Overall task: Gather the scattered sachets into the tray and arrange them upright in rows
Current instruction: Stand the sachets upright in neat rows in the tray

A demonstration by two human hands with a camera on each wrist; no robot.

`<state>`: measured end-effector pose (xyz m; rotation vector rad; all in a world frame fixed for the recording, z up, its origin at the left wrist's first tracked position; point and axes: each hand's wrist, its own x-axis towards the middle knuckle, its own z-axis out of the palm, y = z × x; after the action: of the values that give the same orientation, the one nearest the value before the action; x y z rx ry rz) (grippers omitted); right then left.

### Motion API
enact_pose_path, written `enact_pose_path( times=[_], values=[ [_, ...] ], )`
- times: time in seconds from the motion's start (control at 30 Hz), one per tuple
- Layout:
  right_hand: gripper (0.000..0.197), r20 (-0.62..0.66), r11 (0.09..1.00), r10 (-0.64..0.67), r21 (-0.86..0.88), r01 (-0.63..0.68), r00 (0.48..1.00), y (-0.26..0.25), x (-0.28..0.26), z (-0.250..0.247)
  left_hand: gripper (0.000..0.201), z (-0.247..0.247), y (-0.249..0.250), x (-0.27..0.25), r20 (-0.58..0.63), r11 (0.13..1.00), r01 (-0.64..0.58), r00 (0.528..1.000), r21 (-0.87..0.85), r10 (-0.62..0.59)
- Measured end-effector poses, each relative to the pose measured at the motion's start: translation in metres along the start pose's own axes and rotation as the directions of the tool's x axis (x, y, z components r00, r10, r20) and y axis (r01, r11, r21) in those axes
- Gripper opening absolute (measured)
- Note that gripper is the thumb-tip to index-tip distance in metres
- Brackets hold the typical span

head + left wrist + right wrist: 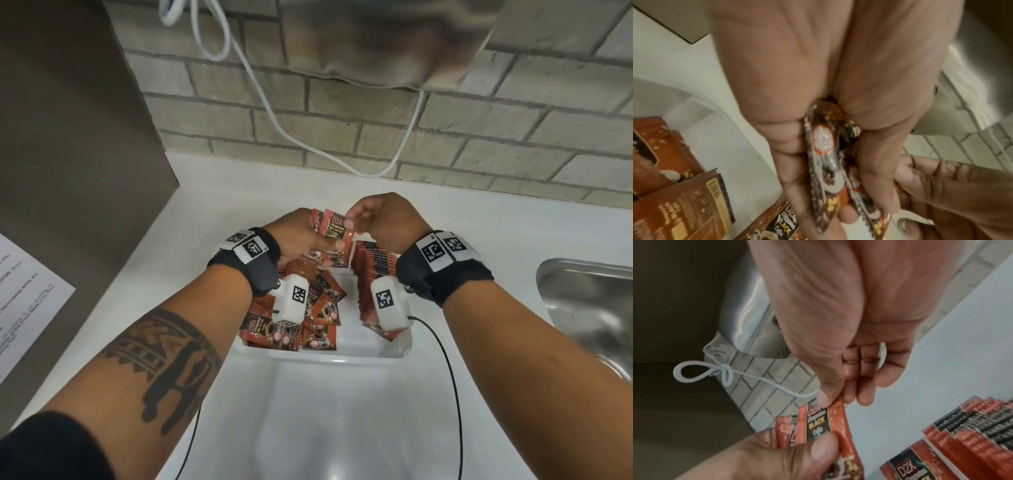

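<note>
Your left hand [301, 236] is gripping a small bunch of sachets [334, 240] mid-frame, above the tray [342, 354]. Your right hand [380, 219] is pinching the front one's top corner, upright row [371, 270] sitting just below.

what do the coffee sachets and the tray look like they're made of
Sachets: probably glossy printed foil-plastic film, judging by the shiny glints, crinkles and serrated edges. Tray: likely smooth white moulded plastic, with rounded corners and a soft sheen, though coated metal can't be excluded.

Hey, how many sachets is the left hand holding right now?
3 visible in the left hand: the front sachet, its top pinched by the right hand, then the middle sachet and the rear sachet fanned behind it. More may be hidden.
</note>
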<state>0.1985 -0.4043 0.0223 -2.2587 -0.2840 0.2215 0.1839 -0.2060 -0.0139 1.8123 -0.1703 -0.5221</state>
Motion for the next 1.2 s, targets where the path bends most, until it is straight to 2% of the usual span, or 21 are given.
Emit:
enact_pose_path(
  times=[0.1,0.17,0.23,0.3,0.4,0.5,0.63,0.77,0.87,0.97,1.2],
  values=[
    [0.007,-0.05,1.0,0.006,0.007,-0.006,0.999,-0.003,-0.002,0.001,0.02,0.003,0.004,-0.002,-0.024,0.998,-0.015,1.0,0.068,0.017],
    [0.007,-0.083,1.0,0.008,-0.023,-0.01,0.997,-0.001,-0.002,0.0,0.028,0.0,0.005,-0.003,-0.054,0.975,0.033,0.998,0.218,-0.022],
    [0.004,-0.096,0.994,0.016,-0.104,-0.026,0.995,0.002,-0.001,-0.001,0.04,-0.004,0.006,-0.004,-0.123,0.922,0.186,0.981,0.341,-0.152],
    [0.003,-0.086,0.983,0.032,-0.18,-0.047,0.996,0.005,0.0,0.0,0.038,-0.004,0.008,-0.005,-0.171,0.823,0.309,0.951,0.476,-0.258],
    [0.013,-0.045,0.948,0.075,-0.307,-0.085,0.996,0.011,0.005,0.005,0.029,0.002,0.008,0.0,-0.122,0.743,0.382,0.916,0.549,-0.381],
    [0.022,-0.018,0.902,0.144,-0.41,-0.139,0.989,0.015,0.014,0.017,0.033,0.017,0.006,0.008,-0.024,0.696,0.342,0.905,0.631,-0.424],
    [0.034,-0.047,0.825,0.193,-0.533,-0.188,0.98,0.014,0.02,0.032,0.036,0.033,0.0,0.02,0.02,0.634,0.277,0.908,0.722,-0.419],
    [0.028,0.0,0.769,0.207,-0.619,-0.162,0.978,0.014,0.024,0.037,0.035,0.037,-0.005,0.03,0.024,0.617,0.273,0.903,0.738,-0.429],
    [0.02,0.011,0.766,0.21,-0.623,-0.158,0.978,0.014,0.027,0.038,0.036,0.035,-0.006,0.037,0.032,0.621,0.279,0.897,0.732,-0.44],
    [0.026,0.018,0.773,0.198,-0.618,-0.145,0.98,0.016,0.029,0.036,0.031,0.034,-0.009,0.043,0.015,0.613,0.291,0.896,0.734,-0.443],
    [0.031,0.032,0.801,0.222,-0.576,-0.164,0.974,0.018,0.031,0.035,0.034,0.032,-0.015,0.046,0.023,0.635,0.299,0.895,0.712,-0.446]
  ],
)
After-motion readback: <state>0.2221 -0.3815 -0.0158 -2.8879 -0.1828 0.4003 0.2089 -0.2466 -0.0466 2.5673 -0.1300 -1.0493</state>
